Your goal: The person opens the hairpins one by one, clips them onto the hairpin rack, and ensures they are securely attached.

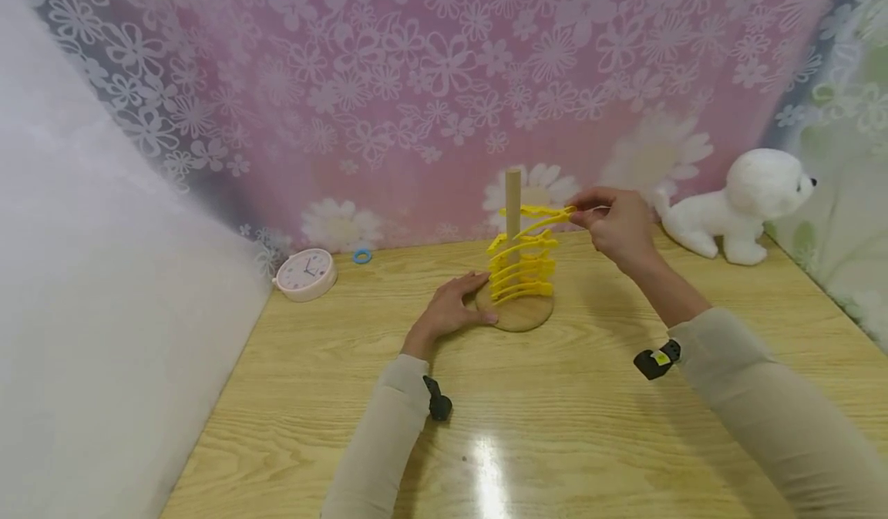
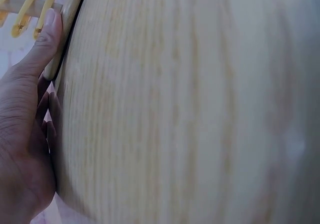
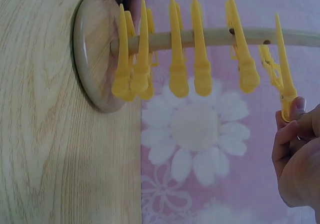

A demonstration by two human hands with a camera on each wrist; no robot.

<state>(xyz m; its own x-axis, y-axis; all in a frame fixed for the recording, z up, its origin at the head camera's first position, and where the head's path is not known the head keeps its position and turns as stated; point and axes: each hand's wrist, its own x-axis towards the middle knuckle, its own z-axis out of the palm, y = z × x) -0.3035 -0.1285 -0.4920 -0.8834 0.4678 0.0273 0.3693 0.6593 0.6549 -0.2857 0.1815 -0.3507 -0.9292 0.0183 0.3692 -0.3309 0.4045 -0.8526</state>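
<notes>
A wooden stand has an upright post (image 1: 512, 187) on a round base (image 1: 523, 320). My left hand (image 1: 449, 308) holds the left edge of that base, thumb toward the front and fingers behind. Several yellow hair clips (image 3: 179, 78) are clamped across the post one above another, their rounded ends toward the right. Near the upper part of the post, my right hand (image 1: 622, 230) pinches another yellow hair clip (image 3: 286, 86) by its rounded end. The two arms of this clip are spread apart, their tips at the post.
On the wooden table (image 1: 312, 419), a pink clock (image 1: 305, 274) and a blue ring (image 1: 362, 256) lie at the back left. A white plush dog (image 1: 728, 210) stands at the back right. A flowered pink cloth (image 1: 416, 102) hangs behind the table.
</notes>
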